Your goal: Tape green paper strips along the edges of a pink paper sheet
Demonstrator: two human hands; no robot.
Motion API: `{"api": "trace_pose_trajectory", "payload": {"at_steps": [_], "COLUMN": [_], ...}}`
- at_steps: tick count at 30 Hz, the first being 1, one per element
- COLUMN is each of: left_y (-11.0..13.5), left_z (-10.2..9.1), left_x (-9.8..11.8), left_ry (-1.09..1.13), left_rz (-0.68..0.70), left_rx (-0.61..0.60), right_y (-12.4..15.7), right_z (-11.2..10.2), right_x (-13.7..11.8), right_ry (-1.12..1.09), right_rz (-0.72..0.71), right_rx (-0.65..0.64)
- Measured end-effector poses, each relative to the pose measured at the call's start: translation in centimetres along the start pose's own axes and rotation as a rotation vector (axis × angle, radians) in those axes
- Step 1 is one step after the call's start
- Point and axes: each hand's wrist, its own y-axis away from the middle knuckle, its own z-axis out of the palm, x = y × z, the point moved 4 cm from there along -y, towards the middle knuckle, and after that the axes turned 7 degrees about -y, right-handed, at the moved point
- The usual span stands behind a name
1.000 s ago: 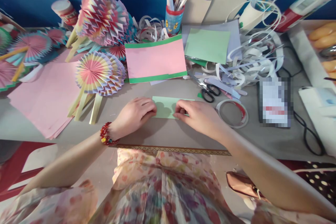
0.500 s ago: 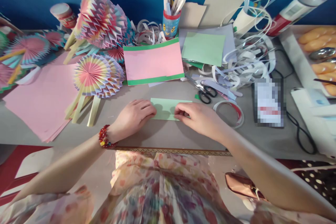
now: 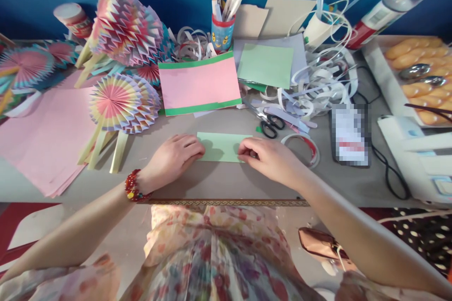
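A light green strip of paper (image 3: 221,148) lies across the grey table in front of me. My left hand (image 3: 180,155) grips its left end, fingers curled over the edge. At the right end, my right hand (image 3: 261,155) pinches the paper between thumb and fingers. Just beyond it lies a pink sheet with green borders (image 3: 199,85). To the right of that rests a larger light green sheet (image 3: 265,66) on lilac paper. Black-handled scissors (image 3: 270,127) and a roll of white tape (image 3: 315,151) are near my right hand.
Folded paper fans (image 3: 116,101) and pink sheets (image 3: 42,136) occupy the left side. A pen cup (image 3: 223,33) stands at the back. Curled paper scraps (image 3: 310,89), a phone (image 3: 351,134), a white power strip (image 3: 406,150) and a tray of bread (image 3: 374,66) are on the right.
My right hand has slid slightly right along the strip, so more green paper shows between my hands. The whole view has shifted a little, with the table's things appearing further left.
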Motion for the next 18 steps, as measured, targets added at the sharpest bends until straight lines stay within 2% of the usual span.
{"api": "trace_pose_trajectory", "payload": {"at_steps": [8, 18], "left_y": [-0.02, 0.06], "left_z": [-0.07, -0.02], "left_x": [-0.03, 0.0], "left_ry": [-0.012, -0.025], "left_rz": [-0.009, -0.011], "left_rx": [0.002, 0.009], "right_y": [-0.04, -0.08], "right_z": [0.01, -0.22], "right_x": [0.83, 0.31], "right_ry": [-0.115, -0.114], "right_rz": [0.05, 0.036], "right_rx": [-0.03, -0.032]}}
